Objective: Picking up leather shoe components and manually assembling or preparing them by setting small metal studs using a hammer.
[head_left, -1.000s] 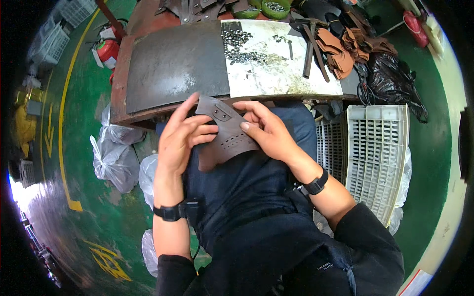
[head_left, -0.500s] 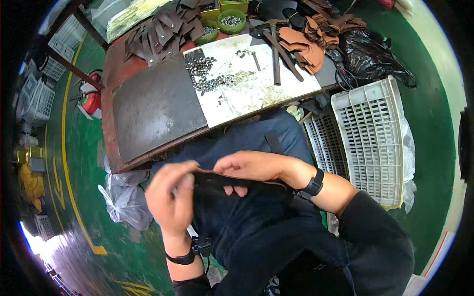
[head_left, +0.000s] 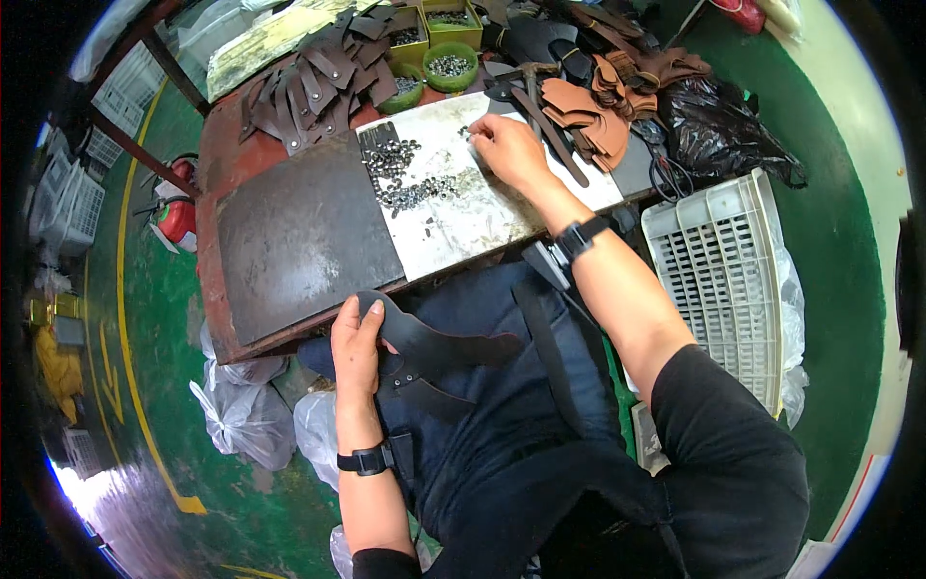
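Observation:
My left hand [head_left: 357, 345] grips one end of a dark leather piece [head_left: 439, 349] between thumb and fingers, over my lap. The piece is curved, with a strap-like lower part [head_left: 432, 398] and small holes or studs near my fingers. Out over the white board [head_left: 453, 253], my right hand [head_left: 511, 151] is closed in a pinch beside a few small dark metal parts [head_left: 464, 131]. Its fingertips hide whatever they may hold. Left of that hand lie many loose snap-like metal pieces [head_left: 391, 159]. A hammer [head_left: 532, 75] is partly covered by the right hand.
A dark slab [head_left: 309, 232] covers the bench's left part. Behind are brown leather straps [head_left: 299, 82], green bowls of metal fittings [head_left: 451, 66] and tan leather pieces [head_left: 593, 121]. Scissors [head_left: 668, 176], a black bag [head_left: 723, 125] and a white crate [head_left: 714, 280] stand right.
My right hand has left the leather piece and reached forward to the small parts on the board. My left hand keeps the piece, now opened out and seen from its flat side.

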Available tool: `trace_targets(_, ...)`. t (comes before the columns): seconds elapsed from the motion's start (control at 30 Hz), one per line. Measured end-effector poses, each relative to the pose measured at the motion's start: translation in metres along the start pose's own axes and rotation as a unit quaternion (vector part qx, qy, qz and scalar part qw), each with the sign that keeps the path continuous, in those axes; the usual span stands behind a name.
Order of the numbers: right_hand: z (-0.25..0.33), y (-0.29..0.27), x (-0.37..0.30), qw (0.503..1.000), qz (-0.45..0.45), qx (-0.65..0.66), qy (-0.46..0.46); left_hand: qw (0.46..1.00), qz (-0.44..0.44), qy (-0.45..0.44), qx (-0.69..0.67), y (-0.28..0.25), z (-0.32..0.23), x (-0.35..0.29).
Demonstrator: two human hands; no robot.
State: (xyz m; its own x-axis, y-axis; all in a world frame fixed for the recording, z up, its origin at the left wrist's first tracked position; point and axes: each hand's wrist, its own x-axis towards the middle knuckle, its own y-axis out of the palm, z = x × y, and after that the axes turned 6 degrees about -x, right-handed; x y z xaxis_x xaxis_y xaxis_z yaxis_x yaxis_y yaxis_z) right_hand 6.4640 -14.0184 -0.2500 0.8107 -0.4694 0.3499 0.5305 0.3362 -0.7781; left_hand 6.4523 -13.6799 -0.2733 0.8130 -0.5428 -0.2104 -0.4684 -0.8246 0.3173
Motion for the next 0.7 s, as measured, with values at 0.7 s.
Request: trace_targets(0.7, 0.132, 0.007, -0.139, 0.89, 0.251, 0.379, -0.003, 1.0, -0.023, 0.01, -0.012, -0.008, 0.01, -0.002)
